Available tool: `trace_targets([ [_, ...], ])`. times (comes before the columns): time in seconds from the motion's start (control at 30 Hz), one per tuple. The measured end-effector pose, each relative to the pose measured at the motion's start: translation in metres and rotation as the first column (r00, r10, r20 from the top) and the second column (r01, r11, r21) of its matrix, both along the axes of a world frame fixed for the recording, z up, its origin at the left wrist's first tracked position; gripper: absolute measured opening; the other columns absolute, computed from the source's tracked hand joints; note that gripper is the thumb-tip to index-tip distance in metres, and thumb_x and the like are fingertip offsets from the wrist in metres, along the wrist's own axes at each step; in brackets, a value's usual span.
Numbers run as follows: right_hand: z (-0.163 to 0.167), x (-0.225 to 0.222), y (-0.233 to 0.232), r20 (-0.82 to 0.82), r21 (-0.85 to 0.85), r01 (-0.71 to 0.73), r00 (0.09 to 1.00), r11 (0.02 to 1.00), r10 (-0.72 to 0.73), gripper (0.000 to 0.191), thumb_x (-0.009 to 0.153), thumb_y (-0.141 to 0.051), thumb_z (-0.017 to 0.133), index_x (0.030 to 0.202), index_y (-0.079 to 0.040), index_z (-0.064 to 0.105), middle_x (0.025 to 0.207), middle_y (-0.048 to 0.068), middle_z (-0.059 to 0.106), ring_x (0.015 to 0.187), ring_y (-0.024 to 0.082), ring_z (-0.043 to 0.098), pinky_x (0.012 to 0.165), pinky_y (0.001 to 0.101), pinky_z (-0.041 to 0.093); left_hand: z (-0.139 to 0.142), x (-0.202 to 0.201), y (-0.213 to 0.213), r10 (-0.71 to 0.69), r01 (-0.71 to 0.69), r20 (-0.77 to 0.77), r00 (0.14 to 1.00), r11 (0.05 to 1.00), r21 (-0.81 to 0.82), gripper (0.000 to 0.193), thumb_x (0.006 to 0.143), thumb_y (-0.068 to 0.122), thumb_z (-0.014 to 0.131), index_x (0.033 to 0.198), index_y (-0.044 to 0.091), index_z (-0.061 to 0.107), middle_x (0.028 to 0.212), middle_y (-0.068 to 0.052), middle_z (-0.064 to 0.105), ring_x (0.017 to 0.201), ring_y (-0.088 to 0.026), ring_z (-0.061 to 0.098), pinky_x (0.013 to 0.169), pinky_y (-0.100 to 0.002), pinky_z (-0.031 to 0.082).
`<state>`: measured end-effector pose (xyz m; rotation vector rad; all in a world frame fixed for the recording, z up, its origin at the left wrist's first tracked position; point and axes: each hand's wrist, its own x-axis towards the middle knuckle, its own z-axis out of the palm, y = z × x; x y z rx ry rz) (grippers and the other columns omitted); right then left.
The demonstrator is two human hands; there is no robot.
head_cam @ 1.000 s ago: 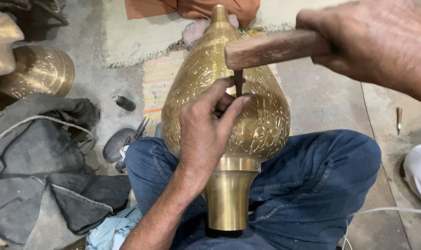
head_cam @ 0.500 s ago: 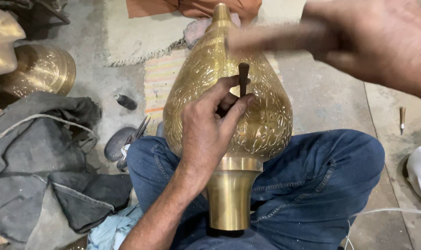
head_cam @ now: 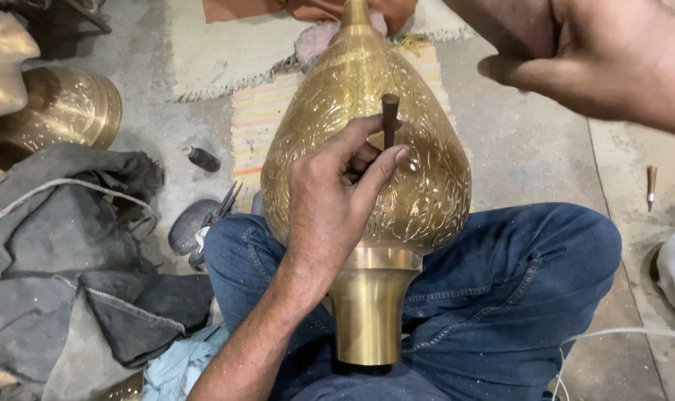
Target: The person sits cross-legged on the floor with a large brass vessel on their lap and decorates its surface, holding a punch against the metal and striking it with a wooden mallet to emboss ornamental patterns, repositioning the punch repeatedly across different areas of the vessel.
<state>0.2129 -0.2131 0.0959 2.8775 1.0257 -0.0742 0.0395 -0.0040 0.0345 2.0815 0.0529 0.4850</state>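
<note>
1. We see the engraved brass vessel (head_cam: 367,171) lying across the lap, its plain neck pointing near.
2. The left hand (head_cam: 330,200) rests on the vessel's belly, fingers pinching a dark punch (head_cam: 390,119) upright against the metal.
3. The right hand (head_cam: 605,59) is raised at the far right, closed around a wooden handle (head_cam: 501,22) that is mostly out of frame.
4. Risk, as we judge it: a blow landing off-centre could strike the left fingers or make the punch skid and mar the pattern.
</note>
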Motion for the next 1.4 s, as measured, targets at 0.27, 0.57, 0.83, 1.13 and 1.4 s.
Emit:
trace_targets([
  [0.27,0.0,-0.005,0.003,-0.039,0.056,0.063,0.997,0.996,-0.061,0.026,0.096,-0.03,0.078,0.104,-0.006,0.073,0.068,0.013,0.07,0.059,0.024,0.071,0.057,0.0384,0.058,0.0,0.0,0.002,0.004,-0.002,-0.034,0.999,0.999,0.035,0.029,0.097,0.02,0.076,0.123,0.008,0.07,0.074,-0.002,0.075,0.065,-0.009,0.073,0.058,-0.027,0.059],
  [0.57,-0.004,-0.005,-0.005,0.214,0.015,-0.273,0.941,0.962,0.263,0.031,0.087,-0.025,0.079,0.112,-0.01,0.069,0.075,0.008,0.071,0.071,0.021,0.073,0.063,0.0364,0.059,0.005,0.0,0.001,0.008,-0.008,-0.043,0.999,1.0,0.018,0.021,0.096,0.022,0.076,0.109,0.006,0.069,0.074,-0.002,0.073,0.066,-0.008,0.072,0.059,-0.026,0.058],
  [0.83,-0.007,-0.002,-0.004,0.048,0.452,-0.271,0.959,0.85,0.28,0.03,0.092,-0.015,0.071,0.117,-0.002,0.062,0.087,0.017,0.068,0.075,0.028,0.071,0.064,0.0399,0.059,0.005,-0.001,0.002,-0.015,0.015,0.002,1.0,1.0,0.0,0.031,0.097,0.02,0.076,0.125,0.009,0.071,0.076,-0.001,0.074,0.067,-0.008,0.072,0.061,-0.026,0.06],
  [1.13,0.003,-0.011,0.006,-0.146,0.488,-0.09,0.972,0.868,0.183,0.046,0.092,-0.026,0.077,0.127,-0.006,0.055,0.091,0.014,0.069,0.078,0.027,0.073,0.069,0.0381,0.061,0.0,0.0,0.004,-0.013,0.013,0.003,1.0,1.0,0.006,0.032,0.096,0.021,0.075,0.124,0.006,0.07,0.078,-0.003,0.075,0.068,-0.009,0.073,0.06,-0.028,0.06],
  [1.4,0.011,-0.019,0.013,-0.024,-0.029,-0.076,0.997,0.997,0.075,0.03,0.1,-0.031,0.067,0.123,-0.014,0.057,0.089,0.008,0.073,0.078,0.023,0.076,0.073,0.0372,0.063,-0.002,0.003,0.006,-0.026,0.031,-0.062,0.998,0.997,0.074,0.021,0.098,0.025,0.075,0.108,0.008,0.071,0.077,-0.002,0.075,0.069,-0.009,0.075,0.06,-0.027,0.062],
])
